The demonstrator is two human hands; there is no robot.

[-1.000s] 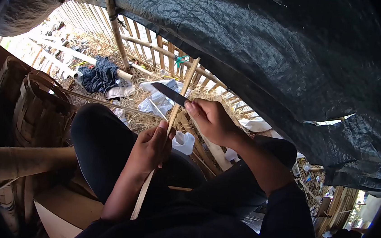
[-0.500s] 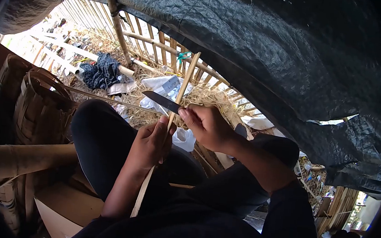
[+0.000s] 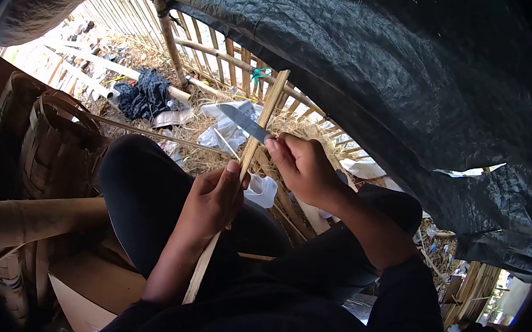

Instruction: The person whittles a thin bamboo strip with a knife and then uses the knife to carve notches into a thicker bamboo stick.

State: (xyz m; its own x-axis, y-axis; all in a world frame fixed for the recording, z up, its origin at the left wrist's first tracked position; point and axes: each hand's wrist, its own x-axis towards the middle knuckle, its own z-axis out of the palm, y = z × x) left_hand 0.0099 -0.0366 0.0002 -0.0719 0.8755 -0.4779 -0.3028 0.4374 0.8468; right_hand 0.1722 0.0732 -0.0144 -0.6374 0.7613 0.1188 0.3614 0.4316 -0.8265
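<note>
A long, pale bamboo strip (image 3: 264,118) runs slantwise from my lap up past both hands. My left hand (image 3: 214,196) is wrapped round its middle, with the thumb on top. My right hand (image 3: 307,169) grips a knife (image 3: 244,123) by its handle, which my fingers hide. The dark blade points to the upper left and lies across the strip, above my left hand. A thin pale sliver (image 3: 225,142) sticks out to the upper left just above my left thumb.
Woven baskets (image 3: 59,141) and a thick bamboo pole (image 3: 40,216) are at the left, above a cardboard box (image 3: 94,284). Dark cloth (image 3: 142,95) and plastic bags lie on straw ahead. Black tarpaulin (image 3: 376,68) hangs at the upper right, before a bamboo fence (image 3: 224,61).
My right hand and the knife have moved slightly right and upward along the strip. The strip's upper end has shifted a little to the right, and the sliver shows more clearly.
</note>
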